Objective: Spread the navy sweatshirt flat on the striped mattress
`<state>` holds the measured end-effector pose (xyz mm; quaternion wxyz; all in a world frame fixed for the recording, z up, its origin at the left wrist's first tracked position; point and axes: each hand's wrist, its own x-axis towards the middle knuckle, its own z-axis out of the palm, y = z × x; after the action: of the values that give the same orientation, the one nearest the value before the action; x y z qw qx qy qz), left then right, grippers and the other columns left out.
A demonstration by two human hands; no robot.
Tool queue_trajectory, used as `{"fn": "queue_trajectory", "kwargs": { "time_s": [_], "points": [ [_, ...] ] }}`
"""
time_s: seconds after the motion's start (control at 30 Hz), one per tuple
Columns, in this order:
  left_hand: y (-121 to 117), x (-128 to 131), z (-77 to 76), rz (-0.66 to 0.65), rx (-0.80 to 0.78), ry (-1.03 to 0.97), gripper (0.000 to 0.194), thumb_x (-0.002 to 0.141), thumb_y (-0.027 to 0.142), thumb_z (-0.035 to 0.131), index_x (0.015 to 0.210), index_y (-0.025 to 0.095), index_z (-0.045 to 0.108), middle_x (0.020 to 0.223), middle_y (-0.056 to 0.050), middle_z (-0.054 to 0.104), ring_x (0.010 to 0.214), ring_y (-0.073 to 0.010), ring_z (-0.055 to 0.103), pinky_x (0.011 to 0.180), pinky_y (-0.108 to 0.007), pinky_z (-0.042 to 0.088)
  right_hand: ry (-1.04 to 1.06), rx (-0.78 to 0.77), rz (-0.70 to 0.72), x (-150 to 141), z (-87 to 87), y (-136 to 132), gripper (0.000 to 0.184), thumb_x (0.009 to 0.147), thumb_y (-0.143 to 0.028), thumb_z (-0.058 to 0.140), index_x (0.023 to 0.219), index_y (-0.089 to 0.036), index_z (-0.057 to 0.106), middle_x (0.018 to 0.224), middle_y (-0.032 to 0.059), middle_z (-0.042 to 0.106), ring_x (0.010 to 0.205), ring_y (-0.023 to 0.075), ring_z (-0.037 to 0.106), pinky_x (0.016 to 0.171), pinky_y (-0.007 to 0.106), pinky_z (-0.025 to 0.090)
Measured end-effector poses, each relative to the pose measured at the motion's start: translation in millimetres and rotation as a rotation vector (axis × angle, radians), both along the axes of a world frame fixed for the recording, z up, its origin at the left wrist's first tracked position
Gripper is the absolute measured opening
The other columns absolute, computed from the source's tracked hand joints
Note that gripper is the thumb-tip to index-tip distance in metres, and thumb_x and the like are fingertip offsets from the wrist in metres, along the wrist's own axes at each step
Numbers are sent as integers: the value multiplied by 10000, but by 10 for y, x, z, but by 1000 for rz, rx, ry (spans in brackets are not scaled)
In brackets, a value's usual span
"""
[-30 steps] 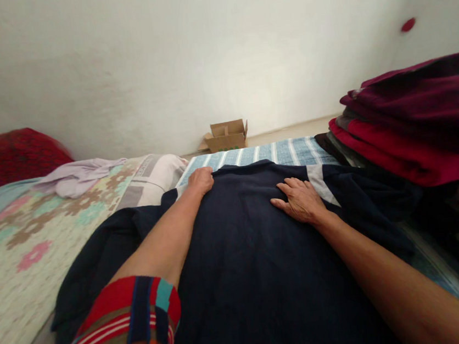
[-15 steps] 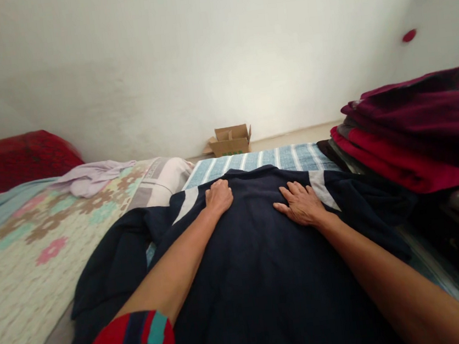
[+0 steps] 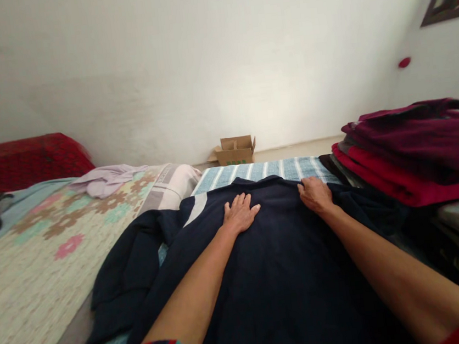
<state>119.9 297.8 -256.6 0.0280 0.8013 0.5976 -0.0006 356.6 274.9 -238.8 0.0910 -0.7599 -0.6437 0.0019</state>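
Note:
A dark navy long-sleeved jacket [image 3: 276,260] with a collar lies spread out, a white band crossing its left shoulder. My left hand [image 3: 240,213] rests flat on the cloth below the collar, fingers spread. At the right shoulder, my right hand [image 3: 315,195] has its fingers curled over the jacket's edge, gripping the fabric there. The left sleeve [image 3: 126,266] hangs bent out to the side. Much of the right sleeve is dark and partly hidden behind my forearm.
Blue striped bedding [image 3: 260,171] shows beyond the collar. A flowered quilt [image 3: 38,282] with a lilac cloth [image 3: 108,178] spreads at the left. A pile of maroon and red clothes [image 3: 421,150] rises at the right. An open cardboard box [image 3: 234,152] stands by the wall.
My left hand has gone from a closed grip to lying flat, nearer the collar. The right hand has moved from lying flat to gripping the right shoulder, covering its white band.

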Motion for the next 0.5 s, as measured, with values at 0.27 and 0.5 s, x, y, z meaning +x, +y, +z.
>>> {"fn": "queue_trajectory", "kwargs": {
  "time_s": [0.27, 0.5],
  "points": [
    [-67, 2, 31, -38, 3, -60, 712, 840, 689, 205, 1451, 324, 179, 1530, -109, 167, 1390, -319, 150, 1038, -616, 168, -73, -81, -16, 191, 76, 353, 254, 814, -293, 551, 964, -137, 685, 1020, 169, 660, 958, 271, 624, 740, 315, 455],
    [-77, 88, 86, -212, -27, -44, 552, 914, 448, 261, 1445, 312, 201, 1544, -11, 119, 1411, -241, 70, 1058, -598, 161, -143, 31, 45, 173, 75, 330, 308, 861, -76, 364, 1020, -80, 628, 984, 204, 648, 984, 285, 602, 788, 376, 441]
  ]
}}
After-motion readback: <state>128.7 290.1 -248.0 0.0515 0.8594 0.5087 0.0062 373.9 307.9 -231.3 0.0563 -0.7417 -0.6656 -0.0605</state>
